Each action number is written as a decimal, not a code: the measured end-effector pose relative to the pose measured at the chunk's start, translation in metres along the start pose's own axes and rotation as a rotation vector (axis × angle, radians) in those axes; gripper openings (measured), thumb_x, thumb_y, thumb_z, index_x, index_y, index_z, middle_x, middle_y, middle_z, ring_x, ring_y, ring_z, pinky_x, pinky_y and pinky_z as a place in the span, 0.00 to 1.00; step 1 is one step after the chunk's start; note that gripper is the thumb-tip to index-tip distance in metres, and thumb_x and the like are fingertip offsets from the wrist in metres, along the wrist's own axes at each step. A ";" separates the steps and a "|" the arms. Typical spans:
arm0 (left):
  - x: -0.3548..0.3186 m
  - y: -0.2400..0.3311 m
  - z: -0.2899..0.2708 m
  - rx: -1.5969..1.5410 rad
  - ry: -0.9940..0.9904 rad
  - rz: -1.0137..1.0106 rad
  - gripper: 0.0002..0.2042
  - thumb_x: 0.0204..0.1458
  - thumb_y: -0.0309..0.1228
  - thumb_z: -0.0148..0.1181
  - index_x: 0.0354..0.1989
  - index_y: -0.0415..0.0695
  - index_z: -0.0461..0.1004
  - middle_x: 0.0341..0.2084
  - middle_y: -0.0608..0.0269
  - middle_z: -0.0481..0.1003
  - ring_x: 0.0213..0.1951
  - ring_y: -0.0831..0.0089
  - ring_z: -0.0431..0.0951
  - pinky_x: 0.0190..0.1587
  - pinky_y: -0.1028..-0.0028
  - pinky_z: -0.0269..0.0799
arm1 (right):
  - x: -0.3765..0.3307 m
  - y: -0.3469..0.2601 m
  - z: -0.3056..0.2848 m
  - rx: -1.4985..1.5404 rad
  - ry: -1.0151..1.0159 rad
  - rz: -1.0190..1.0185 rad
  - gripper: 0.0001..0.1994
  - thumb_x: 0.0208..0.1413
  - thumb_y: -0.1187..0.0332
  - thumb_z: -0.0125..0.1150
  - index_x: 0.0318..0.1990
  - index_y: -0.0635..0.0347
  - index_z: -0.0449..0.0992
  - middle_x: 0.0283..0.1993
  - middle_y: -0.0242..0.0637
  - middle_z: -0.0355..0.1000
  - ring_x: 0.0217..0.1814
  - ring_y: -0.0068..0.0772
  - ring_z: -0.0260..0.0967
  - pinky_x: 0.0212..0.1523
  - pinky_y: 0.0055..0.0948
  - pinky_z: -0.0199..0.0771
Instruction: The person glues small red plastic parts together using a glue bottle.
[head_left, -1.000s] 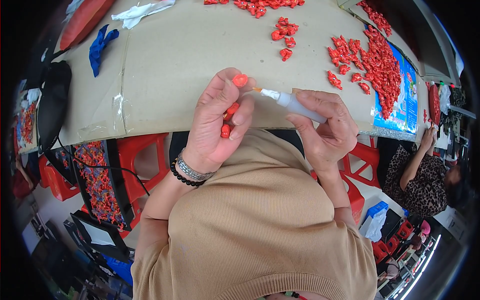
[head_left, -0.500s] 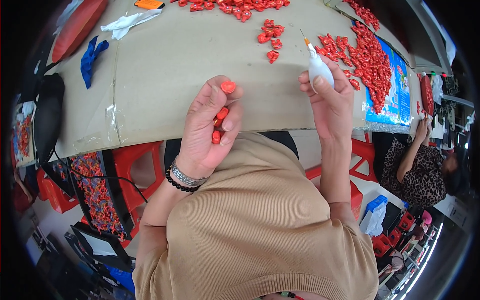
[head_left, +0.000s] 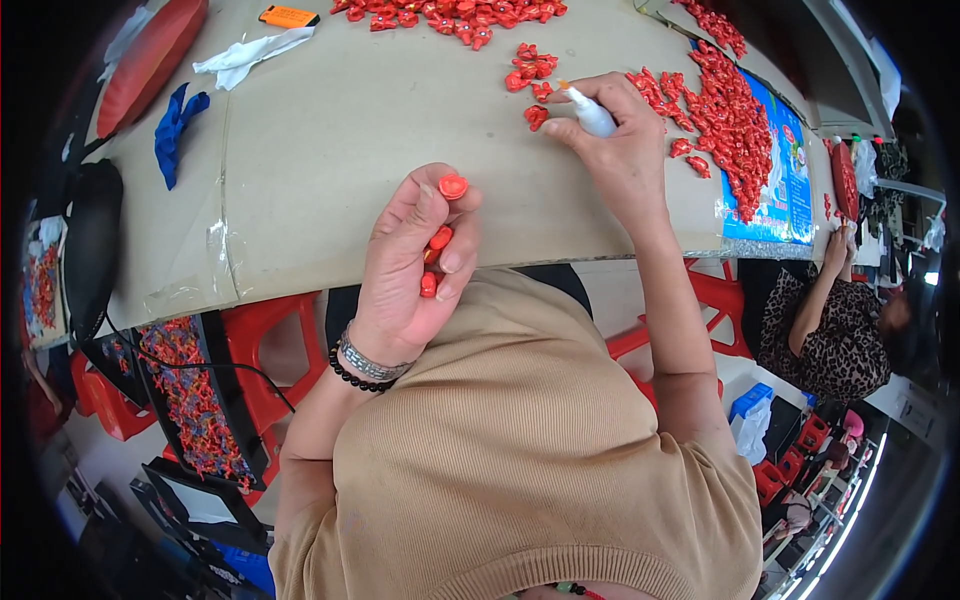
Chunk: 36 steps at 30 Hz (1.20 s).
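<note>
I look down on a table [head_left: 340, 150] covered in taped brown cardboard. Red plastic stools [head_left: 265, 345] stand beneath it on a pale floor [head_left: 740, 375]. To the right, another person [head_left: 835, 325] sits in a spotted top.

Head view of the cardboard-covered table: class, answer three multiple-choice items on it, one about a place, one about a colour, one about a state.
1. Where does the small white squeeze bottle with an orange tip point?
A. at a few loose red pieces on the cardboard
B. into the left hand
C. at the floor

2. What colour is the crumpled glove at the table's left edge?
A. green
B. blue
C. yellow

3. How is the left hand?
A. flat and empty
B. gripping the bottle
C. curled round small red plastic pieces, one pinched at the fingertips

Answers: 1 A, the right hand holds the bottle tip beside the loose pieces. 2 B, it is plainly blue. 3 C, red pieces show in the palm and at the fingertips.
</note>
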<state>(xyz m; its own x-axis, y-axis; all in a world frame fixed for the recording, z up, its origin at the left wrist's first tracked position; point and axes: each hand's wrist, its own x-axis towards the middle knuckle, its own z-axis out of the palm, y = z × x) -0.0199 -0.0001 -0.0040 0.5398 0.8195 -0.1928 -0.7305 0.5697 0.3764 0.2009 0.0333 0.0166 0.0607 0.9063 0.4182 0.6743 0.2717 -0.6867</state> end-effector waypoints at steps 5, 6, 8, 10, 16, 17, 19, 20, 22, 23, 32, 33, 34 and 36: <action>0.000 0.002 0.000 0.025 -0.024 -0.010 0.09 0.61 0.36 0.53 0.44 0.45 0.68 0.37 0.63 0.73 0.20 0.83 0.61 0.13 0.85 0.57 | 0.001 -0.005 0.011 -0.212 -0.082 -0.021 0.15 0.37 0.71 0.73 0.36 0.59 0.78 0.32 0.38 0.71 0.33 0.40 0.71 0.32 0.37 0.70; 0.000 0.002 0.000 0.023 -0.020 -0.006 0.09 0.61 0.36 0.53 0.44 0.45 0.68 0.37 0.63 0.73 0.20 0.83 0.61 0.13 0.85 0.57 | 0.002 -0.004 0.013 -0.263 -0.095 -0.029 0.15 0.37 0.71 0.73 0.36 0.59 0.78 0.33 0.39 0.71 0.32 0.43 0.71 0.32 0.39 0.70; -0.001 0.002 0.000 0.019 -0.015 -0.005 0.09 0.61 0.37 0.53 0.43 0.45 0.68 0.37 0.63 0.73 0.20 0.83 0.61 0.13 0.85 0.57 | 0.002 -0.001 0.015 -0.280 -0.085 -0.033 0.15 0.37 0.71 0.73 0.37 0.59 0.78 0.33 0.39 0.72 0.32 0.44 0.72 0.32 0.40 0.70; -0.001 0.002 0.000 0.026 -0.007 0.005 0.10 0.61 0.37 0.52 0.44 0.45 0.69 0.37 0.63 0.74 0.20 0.84 0.61 0.14 0.85 0.56 | 0.003 0.001 0.016 -0.297 -0.073 -0.035 0.15 0.38 0.72 0.72 0.37 0.60 0.78 0.33 0.40 0.72 0.32 0.45 0.72 0.31 0.41 0.71; -0.002 0.001 0.001 0.045 0.017 0.011 0.12 0.61 0.39 0.52 0.45 0.44 0.70 0.36 0.64 0.74 0.20 0.85 0.62 0.14 0.85 0.56 | 0.004 0.007 0.016 -0.382 -0.045 -0.055 0.12 0.43 0.71 0.69 0.37 0.63 0.77 0.33 0.43 0.73 0.31 0.48 0.72 0.32 0.41 0.72; -0.002 0.001 0.002 0.050 0.028 0.010 0.12 0.61 0.39 0.52 0.45 0.44 0.70 0.36 0.64 0.74 0.20 0.85 0.62 0.14 0.85 0.56 | 0.003 0.008 0.013 -0.361 -0.032 -0.064 0.11 0.45 0.71 0.67 0.37 0.63 0.78 0.32 0.40 0.75 0.28 0.40 0.72 0.30 0.35 0.71; -0.002 0.002 0.002 0.056 0.031 0.013 0.12 0.61 0.39 0.52 0.45 0.44 0.70 0.36 0.64 0.74 0.20 0.85 0.61 0.14 0.85 0.55 | 0.004 0.003 0.012 -0.336 -0.023 -0.076 0.09 0.48 0.70 0.66 0.38 0.63 0.78 0.31 0.38 0.76 0.25 0.31 0.71 0.27 0.28 0.70; -0.002 0.002 0.002 0.063 0.033 0.014 0.13 0.61 0.40 0.52 0.45 0.43 0.70 0.36 0.64 0.74 0.20 0.85 0.61 0.14 0.85 0.55 | 0.002 -0.006 0.008 -0.109 -0.069 0.138 0.09 0.49 0.71 0.65 0.38 0.63 0.78 0.31 0.37 0.76 0.23 0.27 0.69 0.26 0.25 0.68; -0.002 0.002 0.002 0.062 0.031 0.012 0.13 0.61 0.40 0.52 0.45 0.43 0.70 0.36 0.64 0.74 0.20 0.85 0.61 0.14 0.85 0.55 | -0.003 -0.018 0.003 0.115 -0.110 0.352 0.09 0.49 0.73 0.64 0.38 0.64 0.78 0.30 0.36 0.76 0.21 0.22 0.66 0.24 0.23 0.65; -0.002 0.002 0.003 0.063 0.030 0.011 0.13 0.61 0.40 0.52 0.45 0.43 0.70 0.36 0.64 0.74 0.20 0.85 0.61 0.14 0.85 0.55 | -0.005 -0.022 0.002 0.353 -0.111 0.419 0.10 0.49 0.74 0.64 0.40 0.65 0.77 0.31 0.36 0.75 0.21 0.19 0.65 0.24 0.21 0.63; -0.003 0.002 0.008 0.102 0.056 0.001 0.14 0.61 0.40 0.52 0.45 0.41 0.71 0.36 0.63 0.74 0.19 0.85 0.62 0.14 0.85 0.55 | -0.022 -0.039 0.001 0.976 -0.138 0.641 0.11 0.49 0.75 0.63 0.41 0.68 0.76 0.32 0.37 0.76 0.25 0.19 0.68 0.26 0.18 0.65; -0.003 0.002 0.009 0.103 0.056 0.001 0.14 0.61 0.40 0.52 0.45 0.41 0.71 0.36 0.63 0.74 0.19 0.85 0.62 0.14 0.85 0.55 | -0.023 -0.041 0.001 0.978 -0.145 0.646 0.11 0.49 0.76 0.63 0.41 0.68 0.76 0.32 0.36 0.76 0.25 0.19 0.68 0.26 0.18 0.65; -0.003 0.001 0.009 0.121 0.061 0.005 0.14 0.61 0.40 0.52 0.44 0.41 0.71 0.35 0.63 0.75 0.19 0.85 0.62 0.14 0.85 0.55 | -0.024 -0.043 0.001 0.978 -0.145 0.646 0.11 0.49 0.76 0.63 0.41 0.68 0.76 0.32 0.36 0.76 0.25 0.19 0.68 0.26 0.18 0.65; -0.003 0.001 0.010 0.140 0.066 0.009 0.14 0.61 0.40 0.52 0.44 0.41 0.71 0.35 0.63 0.75 0.19 0.85 0.63 0.14 0.85 0.55 | -0.027 -0.047 0.002 0.843 -0.139 0.570 0.12 0.50 0.76 0.64 0.42 0.71 0.75 0.32 0.40 0.76 0.22 0.19 0.65 0.23 0.18 0.63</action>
<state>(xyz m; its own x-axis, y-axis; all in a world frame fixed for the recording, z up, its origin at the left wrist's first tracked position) -0.0182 -0.0028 0.0055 0.5015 0.8296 -0.2457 -0.6672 0.5516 0.5006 0.1657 -0.0035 0.0364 0.0883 0.9867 -0.1367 -0.1677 -0.1205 -0.9784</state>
